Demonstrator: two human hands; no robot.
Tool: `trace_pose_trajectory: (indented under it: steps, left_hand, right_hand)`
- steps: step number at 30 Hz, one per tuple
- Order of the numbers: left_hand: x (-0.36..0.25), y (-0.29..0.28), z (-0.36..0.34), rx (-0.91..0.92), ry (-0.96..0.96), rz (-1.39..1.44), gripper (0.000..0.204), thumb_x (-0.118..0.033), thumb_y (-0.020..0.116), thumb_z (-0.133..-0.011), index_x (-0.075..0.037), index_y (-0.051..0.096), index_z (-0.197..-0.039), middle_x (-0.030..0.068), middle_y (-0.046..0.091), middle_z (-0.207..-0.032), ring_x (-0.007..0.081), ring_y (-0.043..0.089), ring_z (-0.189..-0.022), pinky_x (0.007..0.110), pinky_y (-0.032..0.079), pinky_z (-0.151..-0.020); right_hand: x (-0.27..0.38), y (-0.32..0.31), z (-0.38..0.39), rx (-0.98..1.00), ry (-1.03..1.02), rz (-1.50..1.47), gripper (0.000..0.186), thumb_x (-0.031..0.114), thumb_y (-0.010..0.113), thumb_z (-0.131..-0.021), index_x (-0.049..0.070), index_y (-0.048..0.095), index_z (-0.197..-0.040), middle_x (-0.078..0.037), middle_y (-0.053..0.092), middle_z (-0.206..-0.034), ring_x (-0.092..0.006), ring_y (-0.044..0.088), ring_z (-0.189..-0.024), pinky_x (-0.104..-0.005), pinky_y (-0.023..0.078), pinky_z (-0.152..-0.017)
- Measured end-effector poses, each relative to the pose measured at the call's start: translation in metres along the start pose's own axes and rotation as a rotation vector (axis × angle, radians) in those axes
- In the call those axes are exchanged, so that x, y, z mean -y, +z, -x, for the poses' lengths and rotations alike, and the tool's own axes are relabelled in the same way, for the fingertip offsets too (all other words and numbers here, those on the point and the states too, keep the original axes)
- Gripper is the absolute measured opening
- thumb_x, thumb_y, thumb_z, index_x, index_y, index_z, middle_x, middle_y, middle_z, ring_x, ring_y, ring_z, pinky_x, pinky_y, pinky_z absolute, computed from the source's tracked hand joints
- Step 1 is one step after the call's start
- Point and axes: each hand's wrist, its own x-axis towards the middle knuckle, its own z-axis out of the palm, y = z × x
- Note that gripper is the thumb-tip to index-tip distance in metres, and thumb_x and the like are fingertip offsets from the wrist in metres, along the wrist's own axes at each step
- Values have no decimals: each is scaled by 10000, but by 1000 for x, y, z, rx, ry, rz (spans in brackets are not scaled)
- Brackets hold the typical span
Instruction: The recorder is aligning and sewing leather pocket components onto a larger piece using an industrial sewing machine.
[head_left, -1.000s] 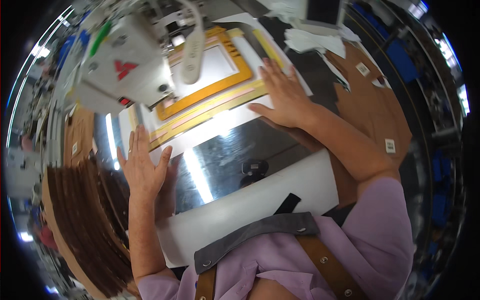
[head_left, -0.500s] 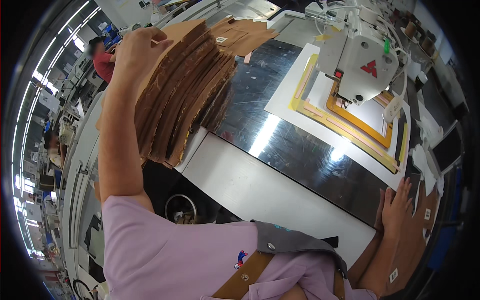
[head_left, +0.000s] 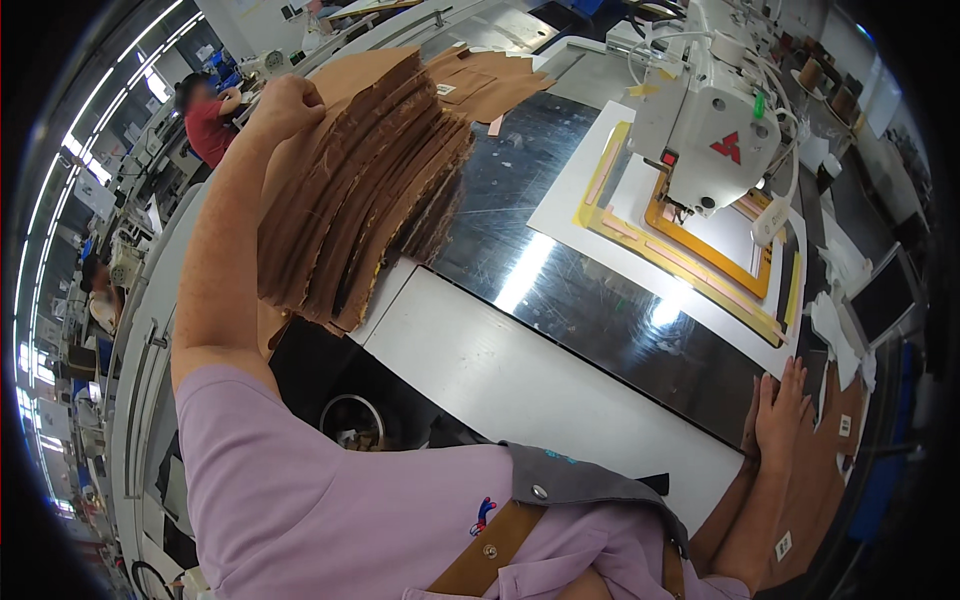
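Observation:
A thick stack of brown fabric pieces (head_left: 370,190) with frayed edges leans at the left of the machine table. My left hand (head_left: 288,108) is at the far left edge of this stack, its fingers closed on the edge of the top brown fabric piece; the fingertips are partly hidden. At the right, my right hand (head_left: 780,412) lies with fingers stretched out at the table's edge, close to the near corner of a white sheet (head_left: 570,215). On that sheet sits a yellow-edged template (head_left: 690,270), with an orange clamp frame (head_left: 715,250) under the sewing machine head (head_left: 725,130).
More brown pieces (head_left: 490,80) lie behind the stack. The dark shiny table plate (head_left: 600,300) borders a white front panel (head_left: 520,370). Brown panels with labels (head_left: 820,470) hang at the right, near a dark screen (head_left: 885,300). A person in red (head_left: 208,125) sits far left.
My left hand has dropped slightly, and its fingers have curled in at the stack's edge. My right hand stays at the table edge. The view has shifted a little.

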Motion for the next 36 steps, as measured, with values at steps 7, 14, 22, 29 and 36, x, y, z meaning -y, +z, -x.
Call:
trace_pose_trajectory:
  steps: [7,14,22,29,36]
  left_hand:
    - [-11,-14,-5,182,-112,339,284,-262,791,-809,0,781,-918,73,750,-782,177,737,-761,332,596,-719]
    - [1,-2,-13,154,-199,318,234,-204,776,-806,2,778,-916,73,724,-728,139,692,-645,288,586,-618]
    - [4,-7,-7,-105,-432,725,214,-237,766,-852,-52,762,-958,0,697,-793,90,651,-699,251,536,-642]
    - [-195,-30,86,322,442,1659,84,-95,718,-881,-22,684,-907,7,630,-820,69,577,-756,236,462,-699]
    - [-332,66,181,800,950,1604,239,-141,804,-868,-30,722,-1063,116,700,-1076,236,669,-997,354,517,-866]
  right_hand:
    - [-3,5,-3,-19,-10,-6,642,421,437,-1071,52,317,-1581,-187,275,-1657,-344,196,-1559,-593,104,-1240]
    - [-1,4,-4,-19,-12,-7,642,423,443,-1068,47,328,-1576,-192,288,-1651,-348,208,-1555,-597,116,-1237]
    - [11,-10,-1,-37,-37,-1,626,389,501,-1054,46,361,-1558,-191,285,-1650,-351,196,-1557,-611,112,-1234]
    - [68,-45,22,48,-273,-779,479,237,618,-1017,-23,549,-1413,-225,635,-1347,-268,611,-1246,-363,466,-1033]
    - [85,-28,20,583,-73,-1678,828,619,310,-1068,-50,283,-1556,-159,537,-1451,-185,585,-1238,-309,497,-966]
